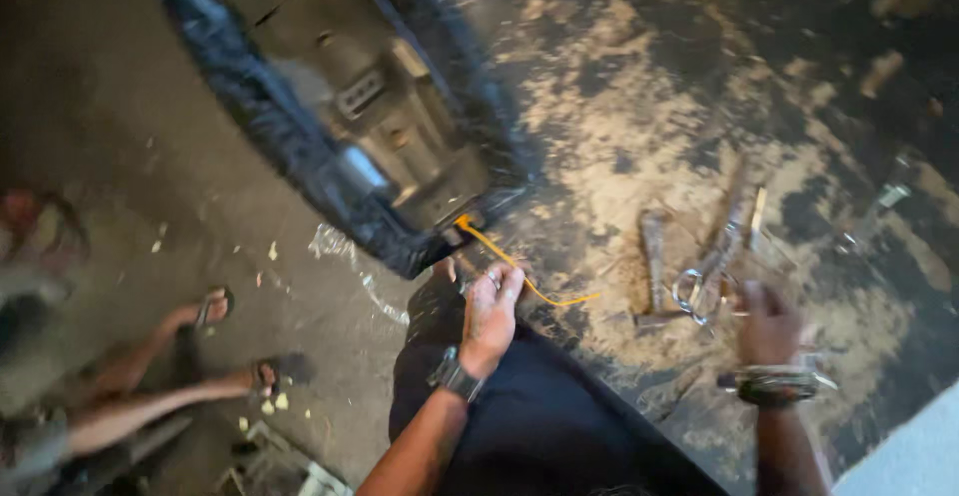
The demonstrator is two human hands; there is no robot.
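Dark trousers point(544, 426) are filling the near foreground. Left hand point(491, 311) is pinching a thin, limp orange cord point(519, 266) running from the black upturned seat point(360, 116); right hand point(767, 324) is gripping metal scissors point(704, 281), best held by the loops.

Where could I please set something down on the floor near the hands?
Bare concrete lies left of the seat, above another person's feet. Stained floor is free at upper right, beyond the tools. It is crowded between the left hand, pinching the orange cord, and the right hand.
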